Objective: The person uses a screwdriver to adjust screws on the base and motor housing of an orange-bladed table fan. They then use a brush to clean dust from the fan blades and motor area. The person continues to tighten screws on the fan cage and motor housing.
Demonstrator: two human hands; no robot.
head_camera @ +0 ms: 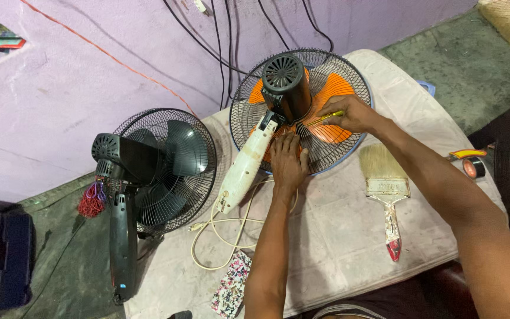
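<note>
A fan with orange blades (334, 88) and a black wire guard lies face down on a cloth-covered table (349, 236). Its black motor housing (284, 82) points up, with a white neck piece (244, 165) leaning off to the lower left. My left hand (287, 162) rests flat on the guard just below the motor. My right hand (349, 113) holds a yellow-handled screwdriver (324, 118), its tip aimed at the base of the motor.
A black fan (160, 165) with its stand (123, 248) lies at the table's left edge. A wide paintbrush (386, 189) lies to the right, a white cord (225, 227) and a floral pouch (231, 285) in front. Cables hang on the purple wall.
</note>
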